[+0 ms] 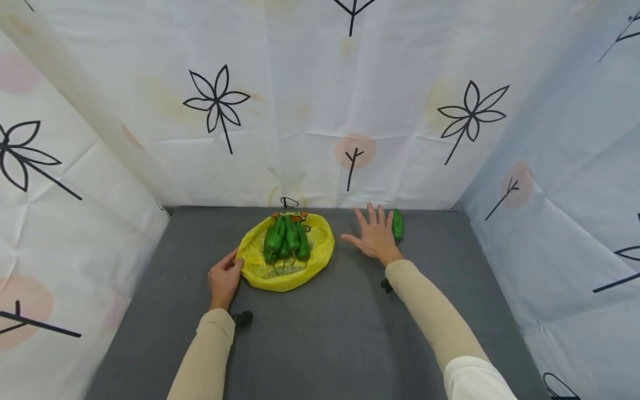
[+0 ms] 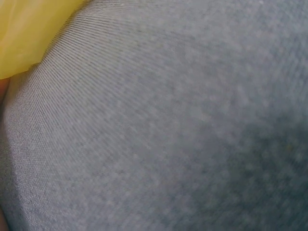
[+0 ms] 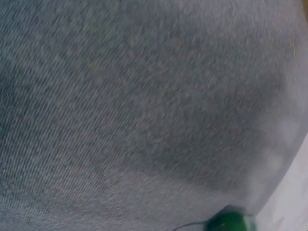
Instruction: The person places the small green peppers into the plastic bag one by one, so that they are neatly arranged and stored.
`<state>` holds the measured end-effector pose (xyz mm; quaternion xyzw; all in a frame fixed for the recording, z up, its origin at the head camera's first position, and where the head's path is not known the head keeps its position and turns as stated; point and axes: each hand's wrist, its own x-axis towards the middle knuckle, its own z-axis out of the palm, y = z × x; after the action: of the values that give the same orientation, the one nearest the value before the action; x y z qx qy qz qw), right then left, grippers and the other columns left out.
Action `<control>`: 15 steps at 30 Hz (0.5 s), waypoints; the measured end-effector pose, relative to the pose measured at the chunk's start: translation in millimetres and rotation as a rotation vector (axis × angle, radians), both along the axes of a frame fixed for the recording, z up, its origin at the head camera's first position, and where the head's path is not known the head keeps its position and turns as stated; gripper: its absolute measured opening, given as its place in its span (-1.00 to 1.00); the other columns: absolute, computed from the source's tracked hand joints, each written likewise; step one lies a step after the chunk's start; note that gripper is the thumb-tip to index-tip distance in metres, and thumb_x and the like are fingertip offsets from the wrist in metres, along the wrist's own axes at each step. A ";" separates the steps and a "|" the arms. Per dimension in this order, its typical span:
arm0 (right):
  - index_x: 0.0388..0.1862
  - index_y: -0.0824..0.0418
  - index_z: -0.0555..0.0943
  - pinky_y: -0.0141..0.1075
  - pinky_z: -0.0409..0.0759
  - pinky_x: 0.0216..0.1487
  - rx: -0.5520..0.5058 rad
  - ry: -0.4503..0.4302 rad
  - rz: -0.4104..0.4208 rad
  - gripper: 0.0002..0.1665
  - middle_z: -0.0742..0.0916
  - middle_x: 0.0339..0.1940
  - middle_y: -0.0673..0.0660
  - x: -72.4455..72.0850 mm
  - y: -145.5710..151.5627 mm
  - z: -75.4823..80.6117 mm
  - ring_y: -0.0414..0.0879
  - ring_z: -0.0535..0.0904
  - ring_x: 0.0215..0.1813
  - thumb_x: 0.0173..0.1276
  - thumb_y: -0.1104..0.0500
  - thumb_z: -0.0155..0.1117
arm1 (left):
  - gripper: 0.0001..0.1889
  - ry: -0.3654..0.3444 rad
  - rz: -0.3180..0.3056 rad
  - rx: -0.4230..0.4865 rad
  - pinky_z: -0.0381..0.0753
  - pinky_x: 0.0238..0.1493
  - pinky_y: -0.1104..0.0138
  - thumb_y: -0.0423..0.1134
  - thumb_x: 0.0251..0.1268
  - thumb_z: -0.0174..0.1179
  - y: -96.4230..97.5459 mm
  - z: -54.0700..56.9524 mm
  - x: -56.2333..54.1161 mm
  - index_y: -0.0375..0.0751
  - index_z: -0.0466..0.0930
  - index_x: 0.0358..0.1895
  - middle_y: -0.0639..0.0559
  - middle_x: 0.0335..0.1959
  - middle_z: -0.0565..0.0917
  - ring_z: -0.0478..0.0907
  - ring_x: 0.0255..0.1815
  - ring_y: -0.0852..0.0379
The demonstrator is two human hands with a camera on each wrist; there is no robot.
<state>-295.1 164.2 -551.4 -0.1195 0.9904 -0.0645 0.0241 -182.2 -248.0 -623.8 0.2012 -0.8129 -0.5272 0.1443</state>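
A yellow plastic bag (image 1: 320,261) with its rim folded outward lies on the table, holding several green peppers (image 1: 291,236). My left hand (image 1: 223,280) pinches the bag's left rim between thumb and fingers. In the left wrist view only a corner of the yellow bag (image 2: 33,33) shows. My right hand (image 1: 376,236) is spread above the table, to the right of the bag. A single green pepper (image 1: 397,225) lies just beyond its fingers, partly seen at the bottom of the right wrist view as a green end with a stem (image 3: 231,221).
The dark grey table (image 1: 310,344) runs back to a white patterned cloth (image 1: 300,122). More of this cloth hangs at the left and right sides. Dark wrist-worn devices (image 1: 243,319) sit at both cuffs.
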 end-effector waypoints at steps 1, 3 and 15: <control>0.72 -0.09 -0.05 0.44 -0.30 0.57 -0.003 0.006 -0.004 0.18 -0.06 0.73 0.28 -0.3 2.5 0.5 0.39 -0.23 0.70 0.32 -0.65 -0.08 | -0.63 0.002 0.001 0.000 0.51 -0.39 0.53 -0.08 0.39 0.28 -0.2 0.1 0.0 0.18 0.70 0.24 -0.01 -0.22 0.79 0.55 -0.48 0.35; 0.72 -0.08 -0.04 0.44 -0.28 0.57 -0.001 0.006 -0.017 0.19 -0.06 0.72 0.28 -1.3 7.3 0.2 0.41 -0.21 0.70 0.31 -0.65 -0.08 | -0.63 0.007 0.000 0.001 0.51 -0.39 0.54 -0.08 0.39 0.28 -0.5 0.4 0.1 0.19 0.70 0.24 -0.02 -0.20 0.79 0.55 -0.48 0.36; 0.71 0.00 0.00 0.47 -0.28 0.56 -0.055 -0.010 -0.089 0.22 0.01 0.70 0.36 -2.6 37.9 -6.8 0.46 -0.17 0.67 0.30 -0.62 0.02 | -0.63 0.001 -0.009 -0.005 0.51 -0.38 0.53 -0.04 0.39 0.28 0.0 2.5 1.6 0.21 0.69 0.24 -0.06 -0.19 0.80 0.56 -0.48 0.36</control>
<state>-297.8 202.2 -558.1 -0.0754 0.9925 -0.0935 0.0227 -180.7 -248.0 -621.3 0.1968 -0.8151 -0.5259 0.1428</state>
